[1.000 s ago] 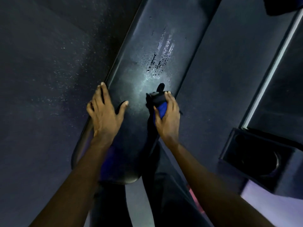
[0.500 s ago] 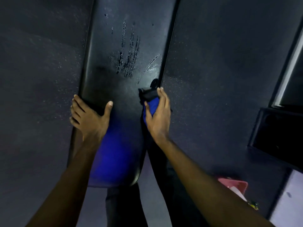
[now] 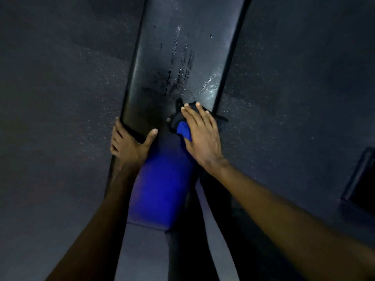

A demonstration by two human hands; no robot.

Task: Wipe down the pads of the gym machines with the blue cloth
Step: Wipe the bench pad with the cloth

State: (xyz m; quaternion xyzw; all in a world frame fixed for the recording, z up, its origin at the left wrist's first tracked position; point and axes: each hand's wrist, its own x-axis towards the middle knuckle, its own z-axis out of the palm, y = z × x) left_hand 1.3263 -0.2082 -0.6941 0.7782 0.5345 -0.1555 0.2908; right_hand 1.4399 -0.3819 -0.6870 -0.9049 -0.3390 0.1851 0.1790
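A long black bench pad [image 3: 182, 57] runs away from me down the middle of the head view, with wet streaks and droplets on its surface. My right hand [image 3: 203, 136] lies flat with straight fingers on the bunched blue cloth [image 3: 183, 128], pressing it onto the pad near its right edge. My left hand [image 3: 129, 142] holds the pad's left edge, thumb on top and fingers curled round the side. The near end of the pad shows a blue glow.
Dark speckled rubber floor [image 3: 60, 98] lies on both sides of the bench. A dark box-shaped object [image 3: 361, 179] sits at the right edge. My legs are below the pad's near end.
The view has swung so the pad now runs straight ahead. My right hand has flattened over the cloth and shifted slightly toward the pad's right edge. My left hand keeps its hold.
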